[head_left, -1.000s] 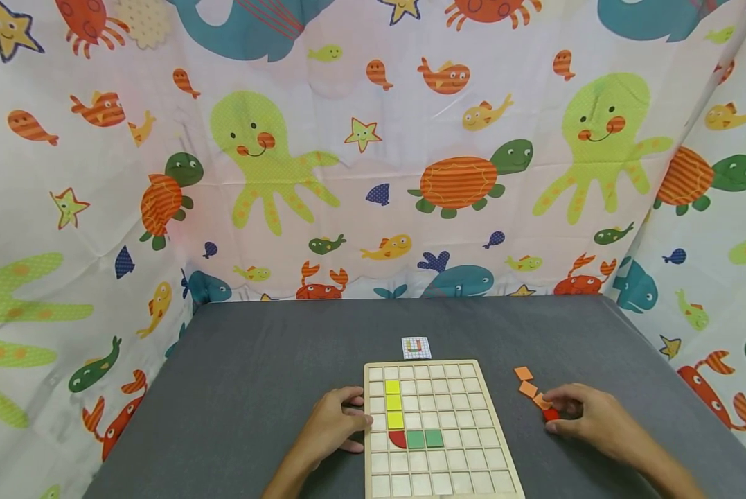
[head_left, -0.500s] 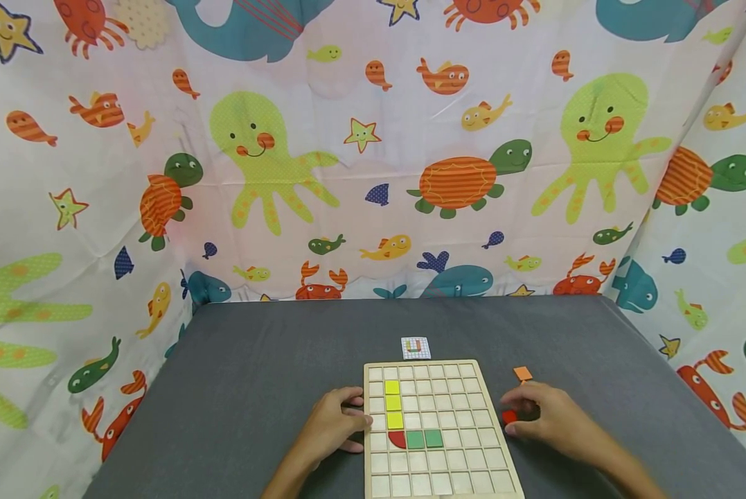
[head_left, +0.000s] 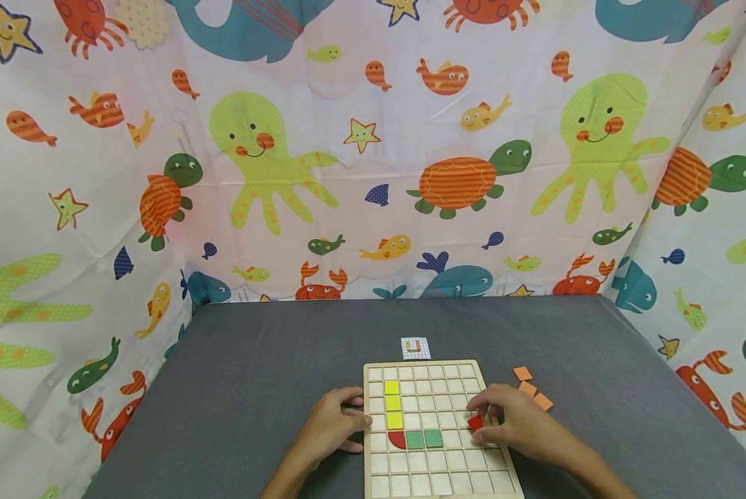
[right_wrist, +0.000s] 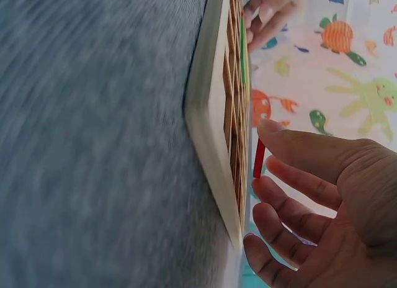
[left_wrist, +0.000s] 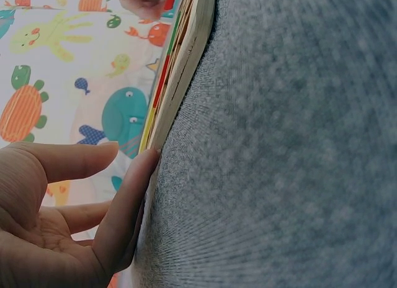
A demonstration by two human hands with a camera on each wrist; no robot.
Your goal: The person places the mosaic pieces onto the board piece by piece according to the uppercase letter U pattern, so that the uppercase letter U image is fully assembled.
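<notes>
A wooden grid board (head_left: 404,483) lies on the table. On its cells sit several tiles: a column of yellow squares (head_left: 393,403), a red quarter-circle (head_left: 397,439) under them, and two green squares (head_left: 424,439) to its right. My left hand (head_left: 335,424) touches the board's left edge, fingers loosely extended, as the left wrist view also shows. Over the board's right side, my right hand (head_left: 514,423) pinches a red tile (right_wrist: 259,159) edge-on between thumb and fingertip, just above the cells. The tile's full shape is partly covered by the fingers.
Orange square tiles (head_left: 543,402) lie on the grey cloth right of the board. A small printed pattern card (head_left: 415,348) lies behind the board. A curtain with sea animals (head_left: 360,83) encloses the table at the back and sides.
My right hand has picked up the red tile from beside the orange tiles and carried it left over the board's right side. The left hand has stayed at the board's edge.
</notes>
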